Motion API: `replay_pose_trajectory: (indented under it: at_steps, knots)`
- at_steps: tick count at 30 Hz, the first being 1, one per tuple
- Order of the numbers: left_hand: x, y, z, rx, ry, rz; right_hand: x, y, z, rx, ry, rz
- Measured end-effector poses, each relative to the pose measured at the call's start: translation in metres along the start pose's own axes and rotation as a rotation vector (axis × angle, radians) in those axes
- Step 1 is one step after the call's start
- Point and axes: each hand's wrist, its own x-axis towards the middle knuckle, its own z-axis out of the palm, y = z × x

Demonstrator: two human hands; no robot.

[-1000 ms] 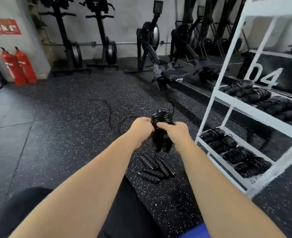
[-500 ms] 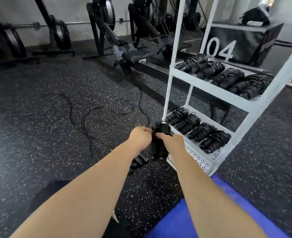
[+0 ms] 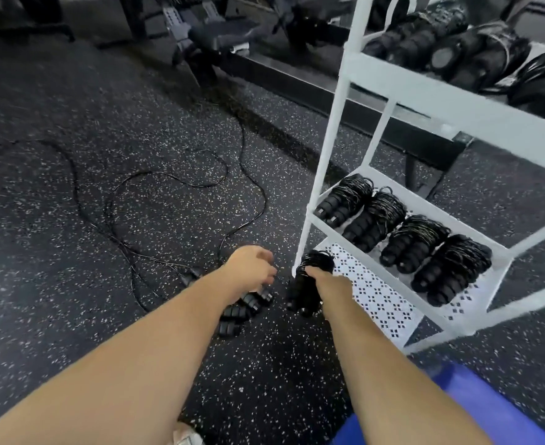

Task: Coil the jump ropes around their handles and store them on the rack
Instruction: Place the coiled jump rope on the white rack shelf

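Left of the rack (image 3: pixel 325 149), loose ropes (image 3: pixel 155 200) trail limp on the floor; the left hand (image 3: pixel 252 268) hovers loosely curled, empty, over spare handles (image 3: pixel 242 308). The right hand (image 3: pixel 325 281) grips a coiled rope (image 3: pixel 313 268) at the rack's corner; light, springy, best held around handles and coils together

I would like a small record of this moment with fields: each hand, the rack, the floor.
right hand: grips a coiled jump rope, beside the rack's corner post
left hand: holds nothing, above the loose handles
rack: white; four coiled ropes on the low shelf, more above
floor: speckled black rubber with uncoiled ropes
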Motion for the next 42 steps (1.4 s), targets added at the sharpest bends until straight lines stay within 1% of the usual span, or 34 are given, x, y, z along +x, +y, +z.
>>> replay_pose_trajectory:
  at_steps: [5, 8, 11, 19, 21, 24, 28, 34, 38, 42]
  knots:
    - [0.056, -0.023, 0.000, 0.006, -0.086, -0.016, 0.057, 0.005, 0.018, 0.007, 0.088, 0.092]
    - [0.085, -0.039, -0.001, 0.044, -0.110, -0.005, 0.090, 0.009, 0.027, 0.018, 0.142, 0.106]
    - [0.106, -0.053, -0.003, 0.055, -0.127, -0.013, 0.118, 0.009, 0.035, -0.043, 0.186, 0.098]
    - [0.138, -0.092, -0.012, -0.091, -0.166, -0.018, 0.179, -0.002, 0.056, -0.195, 0.284, 0.051]
    - [0.144, -0.101, -0.011, -0.133, -0.176, -0.030, 0.188, 0.000, 0.060, -0.212, 0.275, 0.031]
    - [0.149, -0.113, -0.012, -0.172, -0.183, -0.035, 0.194, 0.001, 0.064, -0.308, 0.320, 0.071]
    - [0.149, -0.121, -0.017, -0.199, -0.179, -0.060, 0.196, 0.003, 0.065, -0.343, 0.328, 0.008]
    - [0.133, -0.124, -0.037, -0.174, -0.111, -0.088, 0.187, 0.008, 0.058, -0.304, 0.327, -0.022]
    - [0.115, -0.125, -0.068, -0.184, -0.013, -0.106, 0.168, 0.006, 0.057, -0.410, 0.331, -0.022]
    - [0.091, -0.140, -0.102, -0.243, 0.107, -0.140, 0.140, 0.017, 0.058, -0.458, 0.361, -0.097]
